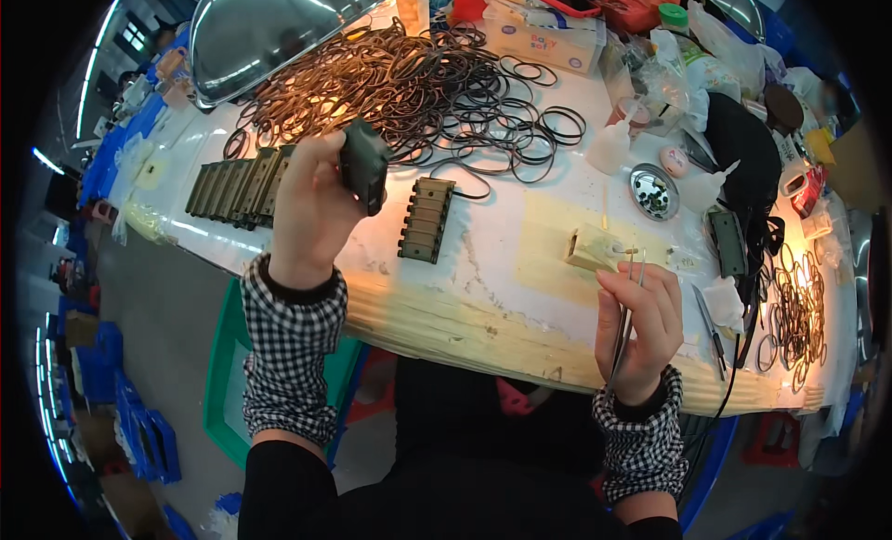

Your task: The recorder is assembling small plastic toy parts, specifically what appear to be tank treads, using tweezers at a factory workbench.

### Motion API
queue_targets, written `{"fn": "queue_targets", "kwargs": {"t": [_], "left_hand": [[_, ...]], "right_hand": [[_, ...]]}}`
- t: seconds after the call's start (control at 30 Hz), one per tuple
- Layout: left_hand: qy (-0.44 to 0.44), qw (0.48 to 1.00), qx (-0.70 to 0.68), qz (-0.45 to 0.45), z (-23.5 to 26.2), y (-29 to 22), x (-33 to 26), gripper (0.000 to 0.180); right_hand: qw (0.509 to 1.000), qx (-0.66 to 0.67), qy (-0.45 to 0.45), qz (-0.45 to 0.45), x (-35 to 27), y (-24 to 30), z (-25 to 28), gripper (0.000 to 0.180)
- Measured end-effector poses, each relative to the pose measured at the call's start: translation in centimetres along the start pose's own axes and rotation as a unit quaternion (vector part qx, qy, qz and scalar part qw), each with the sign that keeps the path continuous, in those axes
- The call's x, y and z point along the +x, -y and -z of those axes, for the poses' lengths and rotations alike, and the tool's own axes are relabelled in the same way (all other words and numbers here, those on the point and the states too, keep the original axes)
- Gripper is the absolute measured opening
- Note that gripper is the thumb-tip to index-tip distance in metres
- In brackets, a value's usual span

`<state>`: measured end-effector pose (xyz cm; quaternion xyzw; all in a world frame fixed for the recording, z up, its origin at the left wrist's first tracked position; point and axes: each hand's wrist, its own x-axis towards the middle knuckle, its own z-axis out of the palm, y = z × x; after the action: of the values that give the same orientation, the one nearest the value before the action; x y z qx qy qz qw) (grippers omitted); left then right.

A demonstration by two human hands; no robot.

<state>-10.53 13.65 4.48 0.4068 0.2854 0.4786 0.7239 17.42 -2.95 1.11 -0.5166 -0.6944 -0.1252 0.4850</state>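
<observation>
The small black boxy part (363, 165) is raised above the table (483, 289), pinched in the left hand (311, 210). The right hand (641, 331) grips thin metal tweezers (627, 317), pressed together. Judging by the row of brown slotted blocks (237, 187) and one more (427, 219) lying ready, with a heap of dark rubber rings (418, 89) unused, much remains.

The left grip (311, 205) holds a small block (363, 165) above the surface (483, 289). Just right of it lies a slotted part (427, 219), a row of such parts (240, 187) to its left, and rubber rings (418, 89) behind. The right grip (639, 326) holds tweezers (625, 322), with a small block piece (593, 247) just behind.
</observation>
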Motion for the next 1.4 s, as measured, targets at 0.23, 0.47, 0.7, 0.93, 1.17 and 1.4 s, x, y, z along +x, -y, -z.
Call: {"fn": "queue_targets", "kwargs": {"t": [0.23, 0.47, 0.7, 0.93, 1.17, 1.4], "left_hand": [[-0.135, 0.986, -0.083, 0.057, 3.2, -2.1, 9.0, 0.029], [-0.195, 0.970, -0.142, 0.015, 4.8, -1.9, 14.5, 0.033], [-0.253, 0.954, -0.159, -0.016, 4.3, -2.1, 15.0, 0.034], [-0.239, 0.957, -0.165, -0.016, 5.2, -1.6, 15.5, 0.030], [-0.231, 0.964, -0.131, -0.026, 5.3, -1.5, 15.2, 0.030], [-0.230, 0.964, -0.125, -0.046, 4.7, -1.3, 15.0, 0.033]], "right_hand": [[1.000, 0.016, 0.000, 0.011, 0.0, 0.2, -0.3, 0.018], [1.000, 0.013, 0.016, 0.004, -0.3, 0.0, 0.0, 0.018], [1.000, 0.017, 0.009, 0.005, -0.5, 0.1, -0.1, 0.017], [1.000, 0.002, 0.009, 0.001, -0.7, 0.4, 0.0, 0.012], [1.000, -0.004, 0.013, -0.015, -0.8, 0.7, 0.1, 0.012], [1.000, -0.006, 0.016, -0.016, -0.8, 0.6, 0.0, 0.012]]}}
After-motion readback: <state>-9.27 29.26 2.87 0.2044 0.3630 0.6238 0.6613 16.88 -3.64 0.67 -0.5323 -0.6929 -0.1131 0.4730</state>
